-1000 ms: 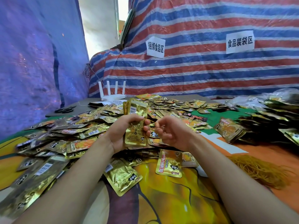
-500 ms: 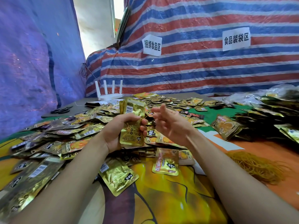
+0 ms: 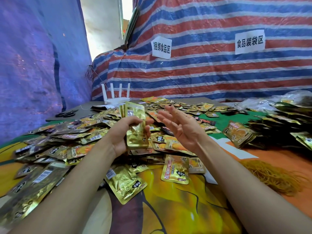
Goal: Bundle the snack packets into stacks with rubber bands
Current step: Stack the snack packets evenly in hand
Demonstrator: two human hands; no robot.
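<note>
My left hand (image 3: 122,134) grips a small upright stack of gold snack packets (image 3: 135,127) above the table's middle. Just to its right, my right hand (image 3: 179,126) hovers with its fingers spread and straight, palm turned toward the stack, holding nothing. A big loose heap of gold and orange packets (image 3: 70,142) covers the table to the left and behind my hands. Single packets (image 3: 175,169) lie flat in front of me. A pile of yellow rubber bands (image 3: 271,176) sits on the orange cloth at the right.
A bundled stack of packets (image 3: 238,134) and a dark pile of further bundles (image 3: 283,125) lie at the right. A white router (image 3: 116,97) and black scissors (image 3: 65,114) sit at the table's back left. A striped tarp with two paper signs hangs behind.
My right hand has let go of the stack's edge, opened its fingers and lifted up and to the right. My left hand has kept hold of the stack.
</note>
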